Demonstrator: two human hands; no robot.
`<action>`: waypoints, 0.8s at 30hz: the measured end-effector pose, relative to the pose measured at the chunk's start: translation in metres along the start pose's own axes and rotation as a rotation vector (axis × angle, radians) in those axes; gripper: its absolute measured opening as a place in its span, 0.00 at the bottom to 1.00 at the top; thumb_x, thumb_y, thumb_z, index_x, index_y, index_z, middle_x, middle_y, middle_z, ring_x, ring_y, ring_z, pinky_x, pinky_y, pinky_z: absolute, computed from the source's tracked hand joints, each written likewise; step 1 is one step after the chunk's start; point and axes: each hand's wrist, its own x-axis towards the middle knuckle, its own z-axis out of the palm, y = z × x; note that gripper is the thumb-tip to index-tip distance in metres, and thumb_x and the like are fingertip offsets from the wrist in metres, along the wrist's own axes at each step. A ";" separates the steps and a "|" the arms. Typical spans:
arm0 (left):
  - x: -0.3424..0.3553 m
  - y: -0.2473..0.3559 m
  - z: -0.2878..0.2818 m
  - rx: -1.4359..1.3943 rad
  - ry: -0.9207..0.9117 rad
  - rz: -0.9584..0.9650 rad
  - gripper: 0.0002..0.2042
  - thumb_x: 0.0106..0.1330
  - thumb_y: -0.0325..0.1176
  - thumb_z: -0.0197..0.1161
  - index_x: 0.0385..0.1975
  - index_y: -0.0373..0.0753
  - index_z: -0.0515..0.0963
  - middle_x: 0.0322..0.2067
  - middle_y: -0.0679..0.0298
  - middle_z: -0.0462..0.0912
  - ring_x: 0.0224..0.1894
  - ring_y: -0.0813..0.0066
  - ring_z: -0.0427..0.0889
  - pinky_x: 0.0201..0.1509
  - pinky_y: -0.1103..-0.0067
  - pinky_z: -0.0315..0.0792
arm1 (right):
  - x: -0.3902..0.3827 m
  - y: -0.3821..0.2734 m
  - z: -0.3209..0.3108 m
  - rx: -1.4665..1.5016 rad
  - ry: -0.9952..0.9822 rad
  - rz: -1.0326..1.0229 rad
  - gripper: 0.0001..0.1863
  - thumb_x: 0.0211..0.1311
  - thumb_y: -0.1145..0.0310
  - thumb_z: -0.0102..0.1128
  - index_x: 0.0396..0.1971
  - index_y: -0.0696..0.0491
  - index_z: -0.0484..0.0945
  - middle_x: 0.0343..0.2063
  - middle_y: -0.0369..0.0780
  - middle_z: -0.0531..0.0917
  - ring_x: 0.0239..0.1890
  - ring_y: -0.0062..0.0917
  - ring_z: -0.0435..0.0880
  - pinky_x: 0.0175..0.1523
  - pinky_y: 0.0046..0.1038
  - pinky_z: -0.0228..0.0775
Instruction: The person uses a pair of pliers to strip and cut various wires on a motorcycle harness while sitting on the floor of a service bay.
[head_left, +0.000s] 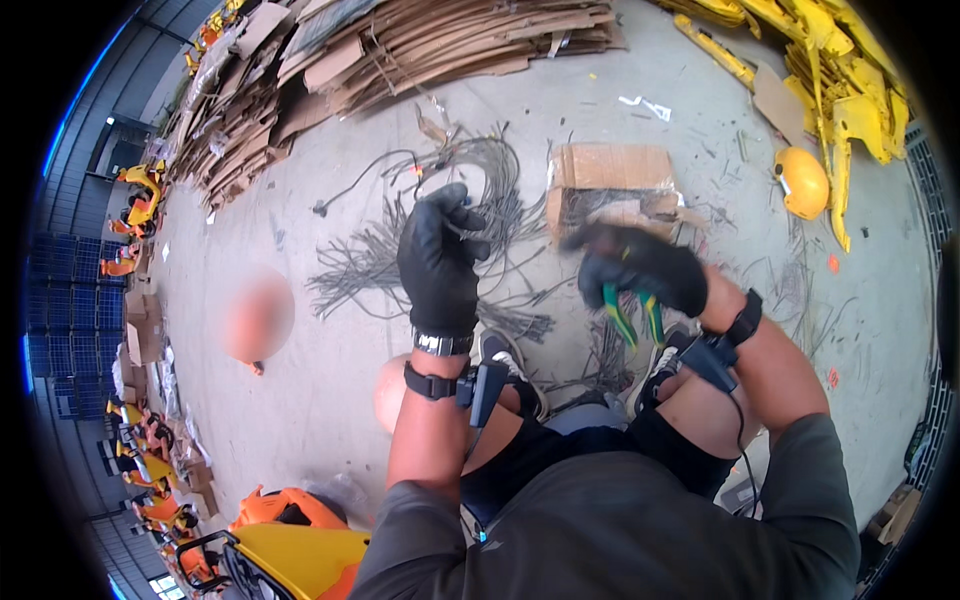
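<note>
Green-and-yellow-handled metal hand tool (620, 318), held on the near side of a rectangular brown cardboard box (612, 165), which serves as the landmark; its two handles project below the hand and stand apart, while its working end is blurred and cannot be made out. The right hand (645, 272), in a black glove, has its fingers closed around this tool. The left hand (440, 262), also black-gloved, is raised to the left of the box and slightly nearer the wearer, its fingers curled but partly spread; whether they pinch a strand cannot be told. Beneath and around it, left of the box, spreads a loose tangle of thin dark-grey cables (365, 250), which lies on the grey concrete floor (300, 400). Beyond the box and to its left is a broad stack of flattened brown cardboard sheets (450, 55). To the right of the box lie a rounded glossy yellow shell (802, 184) and, farther out, a heap of long yellow plastic panels (862, 120).
</note>
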 end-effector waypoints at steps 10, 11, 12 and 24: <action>-0.002 -0.002 -0.001 0.029 0.005 -0.013 0.21 0.78 0.45 0.46 0.46 0.30 0.76 0.23 0.67 0.74 0.16 0.82 0.67 0.19 0.85 0.60 | 0.005 0.008 -0.008 -0.556 -0.135 0.407 0.21 0.64 0.52 0.59 0.43 0.56 0.80 0.36 0.43 0.85 0.38 0.22 0.84 0.37 0.26 0.75; -0.004 0.001 0.001 0.109 -0.010 -0.009 0.20 0.78 0.45 0.46 0.46 0.31 0.76 0.25 0.66 0.76 0.17 0.81 0.68 0.19 0.85 0.61 | 0.003 -0.003 -0.011 -0.356 -0.108 0.375 0.20 0.65 0.54 0.59 0.43 0.56 0.79 0.35 0.43 0.85 0.39 0.21 0.84 0.35 0.25 0.76; -0.004 0.001 0.003 0.324 -0.036 0.114 0.20 0.77 0.45 0.46 0.48 0.31 0.75 0.27 0.64 0.78 0.17 0.81 0.70 0.19 0.85 0.63 | -0.003 -0.012 -0.007 -0.121 0.026 0.215 0.18 0.66 0.55 0.59 0.43 0.56 0.79 0.33 0.41 0.84 0.38 0.21 0.84 0.34 0.23 0.76; 0.001 -0.004 0.016 -0.261 -0.043 -0.277 0.18 0.71 0.27 0.53 0.58 0.27 0.69 0.40 0.57 0.81 0.31 0.73 0.81 0.33 0.79 0.79 | -0.008 -0.015 -0.004 -0.001 0.222 0.102 0.21 0.65 0.59 0.61 0.50 0.58 0.73 0.36 0.37 0.83 0.31 0.18 0.82 0.29 0.19 0.73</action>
